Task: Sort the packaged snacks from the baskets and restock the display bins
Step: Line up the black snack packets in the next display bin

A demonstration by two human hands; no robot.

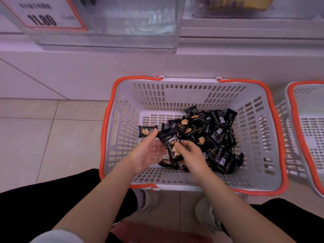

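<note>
Black snack packet (171, 146) pinched by right hand (190, 153); left hand (149, 153) open, palm up, beside it, over basket (192, 183).

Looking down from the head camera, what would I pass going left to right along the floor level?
Tiled floor → lone snack packet → left hand → right hand holding a packet → pile of black packets → the basket's right wall → second basket.

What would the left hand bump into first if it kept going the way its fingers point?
Probably the lone black snack packet lying just past the left hand's fingertips on the basket floor; depth is hard to judge.
</note>
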